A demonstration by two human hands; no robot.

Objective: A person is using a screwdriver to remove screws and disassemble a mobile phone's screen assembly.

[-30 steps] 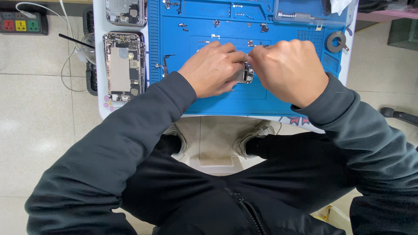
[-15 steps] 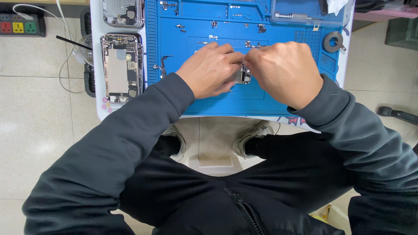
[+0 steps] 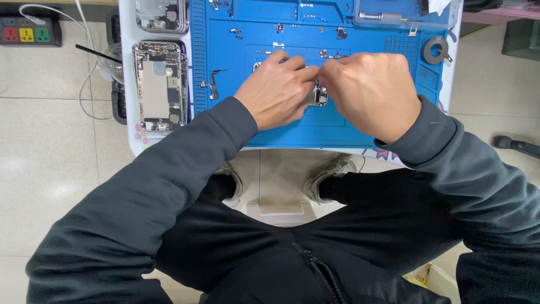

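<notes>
Both my hands meet over the middle of a blue repair mat (image 3: 360, 129). My left hand (image 3: 278, 90) and my right hand (image 3: 368, 93) pinch a small silvery phone part (image 3: 319, 94) between their fingertips; most of the part is hidden by the fingers. Small screws and metal brackets (image 3: 214, 87) lie scattered on the mat around the hands.
An opened phone body (image 3: 159, 84) lies on the white table left of the mat, another opened phone body (image 3: 162, 14) above it. A roll of tape (image 3: 435, 49) sits at the mat's right. A power strip (image 3: 28, 31) and cables lie on the tiled floor at left.
The hands have stayed together on the small part with only slight finger shifts; the view has drifted a little.
</notes>
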